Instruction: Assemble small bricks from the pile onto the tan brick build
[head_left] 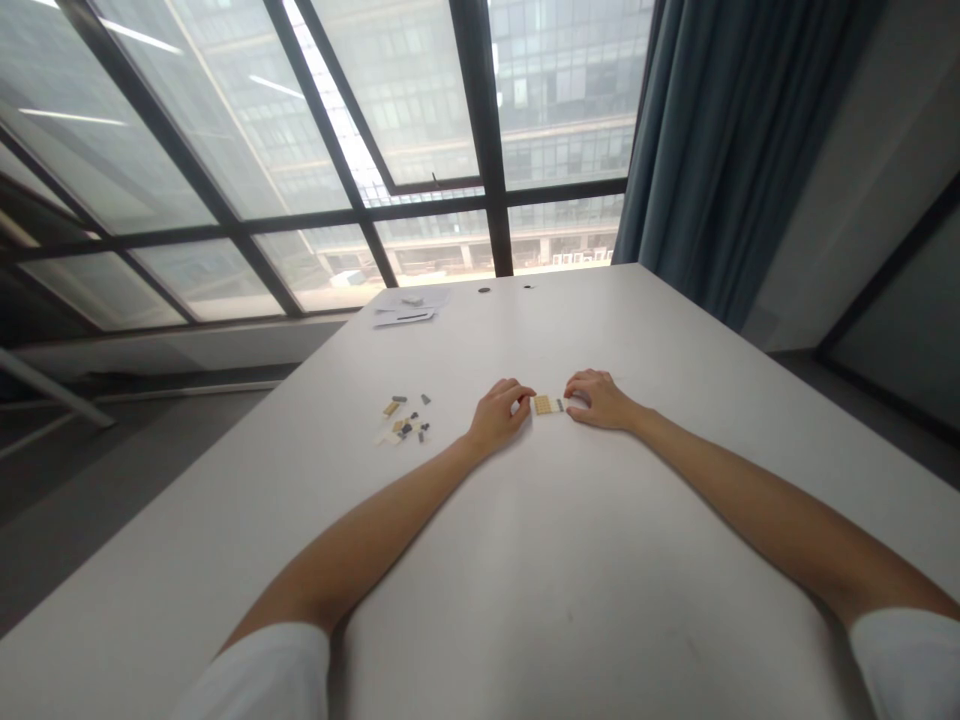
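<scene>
A small flat assembly of toy building bricks (543, 404), tan at its left with white and dark grey strips at its right, lies on the white table between my hands. My left hand (501, 412) is closed, its fingertips at the tan left end. My right hand (598, 400) curls its thumb and index finger about the grey-striped right end. The exact finger contact is too small to make out. Left of my left hand is a loose scatter of small bricks (406, 427) in tan, white and dark grey.
Papers (405, 312) with a dark slim item on top lie at the table's far left. A dark round disc (484, 290) and a tiny dark object (529, 287) sit near the far edge. Behind the table (480, 560) are windows and a blue curtain (690, 150).
</scene>
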